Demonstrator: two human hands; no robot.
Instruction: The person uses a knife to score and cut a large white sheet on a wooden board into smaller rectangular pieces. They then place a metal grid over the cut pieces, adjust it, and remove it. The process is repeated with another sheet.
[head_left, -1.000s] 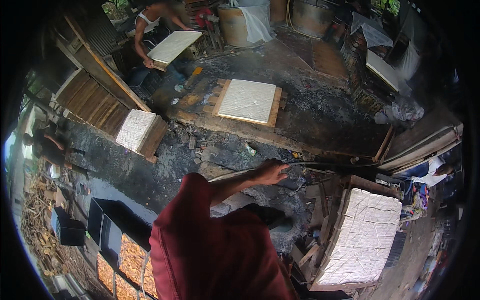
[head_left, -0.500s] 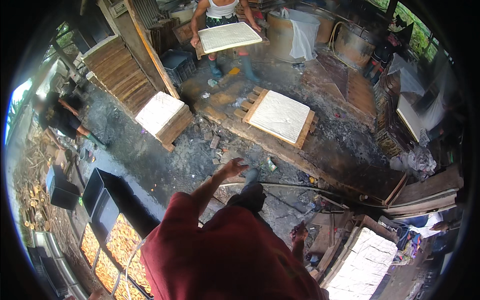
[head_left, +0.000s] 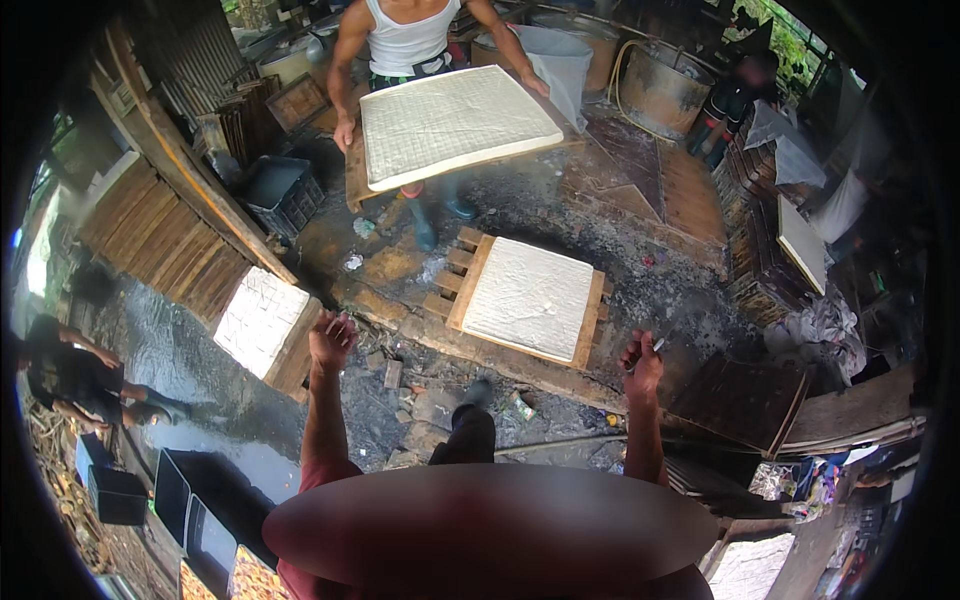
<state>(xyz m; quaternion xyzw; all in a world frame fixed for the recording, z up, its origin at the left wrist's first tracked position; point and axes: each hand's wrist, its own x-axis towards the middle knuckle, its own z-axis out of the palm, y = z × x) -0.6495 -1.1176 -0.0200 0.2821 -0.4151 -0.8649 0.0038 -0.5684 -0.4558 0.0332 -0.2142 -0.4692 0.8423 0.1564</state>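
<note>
My left hand (head_left: 331, 338) is raised near a cut white slab (head_left: 258, 318) on wooden boards, its fingers loosely curved and apart, holding nothing visible. My right hand (head_left: 641, 358) has its fingers curled on a small white stick (head_left: 659, 344), perhaps a cigarette. Between and beyond my hands, a white slab (head_left: 528, 295) lies on a board with slats (head_left: 449, 282) under it. At the top, a co-worker in a white tank top (head_left: 410, 35) grips a board (head_left: 355, 180) bearing another white slab (head_left: 457, 128), tilted slightly, with both hands.
Dark crates (head_left: 185, 500) with orange-brown pieces stand lower left; a person in boots (head_left: 70, 375) is beside wet floor. A blue-grey crate (head_left: 285, 192) sits at back left. Large drums (head_left: 655, 90), another person (head_left: 730, 100) and stacked trays (head_left: 750, 245) occupy the back right. A hose crosses underfoot.
The co-worker has turned toward me and come much closer with the slab. Both my arms are now raised forward; my right hand has moved up from low at my side.
</note>
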